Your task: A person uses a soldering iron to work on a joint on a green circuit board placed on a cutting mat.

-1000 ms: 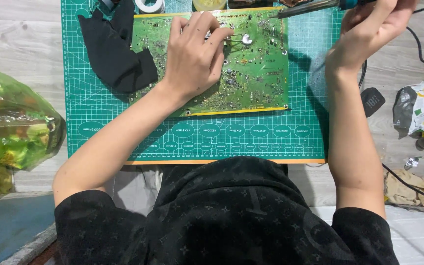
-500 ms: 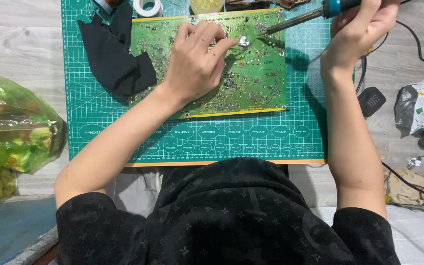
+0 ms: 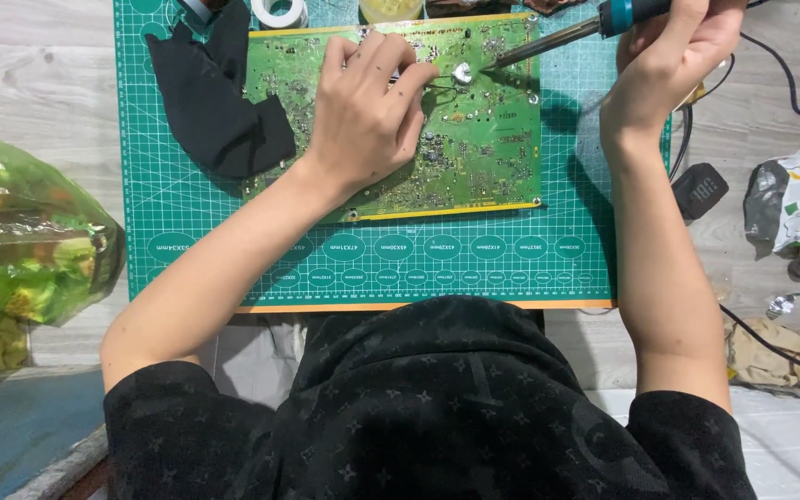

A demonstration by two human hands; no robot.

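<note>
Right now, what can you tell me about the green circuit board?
The circuit board is a flat green rectangle with yellow edges, densely dotted with tiny parts and solder points. It lies flat on the cutting mat, its left end beside a black cloth. The left hand rests on its middle. The soldering iron, held by the right hand, points its tip at a round silver part near the top edge.

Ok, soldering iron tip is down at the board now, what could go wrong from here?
1. The left hand rests on the circuit board with fingertips close to the soldering iron tip; a slip could burn them.
2. The iron's cord trails off beside the right hand and might snag, tugging the tip across nearby components.
3. The black cloth overlaps the board's left edge and could scorch if the iron is laid down there.
</note>
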